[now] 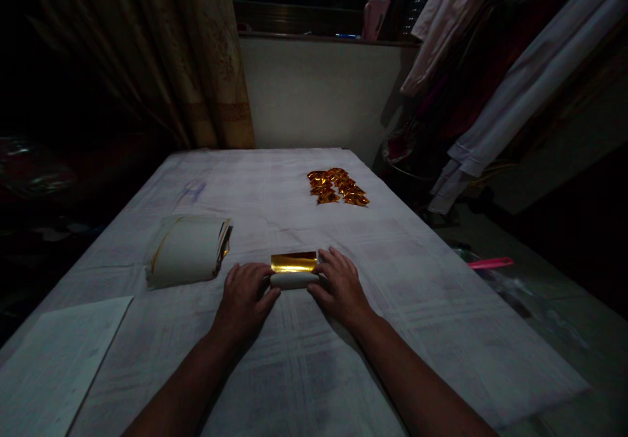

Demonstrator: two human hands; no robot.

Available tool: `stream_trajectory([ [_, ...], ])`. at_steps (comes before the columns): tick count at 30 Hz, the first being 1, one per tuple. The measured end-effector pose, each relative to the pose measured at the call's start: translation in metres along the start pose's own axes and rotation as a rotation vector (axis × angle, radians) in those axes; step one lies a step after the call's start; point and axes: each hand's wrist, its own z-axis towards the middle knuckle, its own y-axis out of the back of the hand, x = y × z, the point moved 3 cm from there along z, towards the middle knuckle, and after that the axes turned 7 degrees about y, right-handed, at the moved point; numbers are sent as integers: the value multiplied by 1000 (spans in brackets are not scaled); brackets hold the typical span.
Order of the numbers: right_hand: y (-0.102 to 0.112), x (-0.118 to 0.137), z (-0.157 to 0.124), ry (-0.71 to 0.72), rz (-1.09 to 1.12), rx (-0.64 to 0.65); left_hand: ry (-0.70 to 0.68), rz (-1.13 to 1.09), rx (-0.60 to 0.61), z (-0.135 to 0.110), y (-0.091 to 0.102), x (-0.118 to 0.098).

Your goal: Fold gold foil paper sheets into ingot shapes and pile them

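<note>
A sheet of gold foil paper (pixel 294 262) with a pale back lies near the table's middle, its near edge rolled up over the shiny side. My left hand (pixel 246 296) pinches the left end of the roll between thumb and fingers. At the right end, my right hand (pixel 342 288) grips it the same way. To the left of my left hand rests a stack of pale-backed sheets (pixel 189 250), slightly curled, with gold showing at its right edge. Farther off to the right sits a cluster of several folded gold foil pieces (pixel 337 186).
A cloth-covered table (pixel 275 195) spans the view. At its left front lies a large white paper (pixel 63 352). Beyond it hang a curtain (pixel 196 64) and, to the right, clothes (pixel 515 103). A pink jug (pixel 375 18) stands on the ledge; a pink handle (pixel 490 263) shows beside the table.
</note>
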Motion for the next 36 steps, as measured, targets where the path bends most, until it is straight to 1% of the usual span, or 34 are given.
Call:
stream_trajectory([
  [3, 1, -1, -1, 23, 27, -46, -13, -12, -9, -1, 1, 1],
  [7, 3, -3, -2, 52, 59, -76, -59, -40, 16, -2, 0, 2],
  [9, 5, -2, -2, 81, 90, -96, -91, -80, -8, -2, 3, -1],
  [11, 8, 1, -1, 105, 133, -119, -80, -137, -54, -2, 9, -4],
  [12, 10, 2, -1, 109, 156, -135, -44, -170, -71, -2, 12, -6],
  [15, 17, 7, 1, 82, 246, -190, 143, -289, -67, -1, 17, -9],
  [18, 20, 12, 2, -23, 410, -201, 272, -484, -50, -1, 20, -15],
  [20, 17, 14, 2, -119, 561, -179, 334, -653, -43, 0, 19, -19],
  [23, 8, 14, 2, -230, 772, -149, 446, -867, 22, 1, 12, -18],
  [25, 2, 11, 2, -283, 817, -142, 489, -903, 62, 2, 6, -13],
  [26, 1, 9, 2, -306, 794, -147, 495, -881, 57, 2, 4, -9],
  [28, 2, 6, 2, -347, 675, -154, 462, -758, -8, 2, 4, -2],
  [29, 3, 4, 2, -366, 591, -149, 418, -667, -61, 2, 5, 0],
  [31, 7, 4, 2, -392, 407, -110, 272, -469, -146, -1, 9, -3],
  [32, 9, 4, 2, -398, 318, -84, 174, -377, -152, -3, 10, -7],
  [34, 12, 7, 4, -397, 175, -39, -27, -238, -89, -8, 8, -18],
  [36, 13, 9, 5, -395, 103, -7, -169, -140, 15, -14, 2, -27],
])
